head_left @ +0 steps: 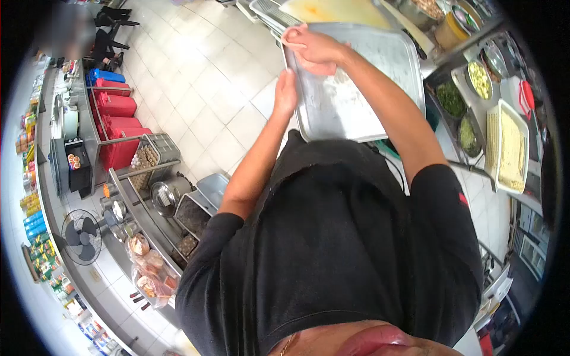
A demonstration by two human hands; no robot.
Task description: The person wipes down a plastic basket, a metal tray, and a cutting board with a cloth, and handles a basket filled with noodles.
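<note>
A metal tray (pixel 398 89) lies before me, with a whitish smear on its bottom. My left hand (pixel 286 94) is closed at the tray's left rim, thumb up along the edge. Over the tray's upper left corner, my right hand (pixel 320 50) is closed on a pale pink, floppy piece (pixel 314 64) that looks like raw meat. Part of it hangs below the palm, and the fingers hide the rest. Behind the tray is a stained pale cutting board (pixel 332 10). A large knife (pixel 407 26) lies beside the board.
At right, a white basket (pixel 491 145) holds a pale yellow food, near containers of chopped greens (pixel 451 98) and yellow cubes (pixel 479 80). On the left stand red bins (pixel 122 142), an egg crate (pixel 160 147), a fan (pixel 82 236) and stocked shelves. Another person is at the far upper left.
</note>
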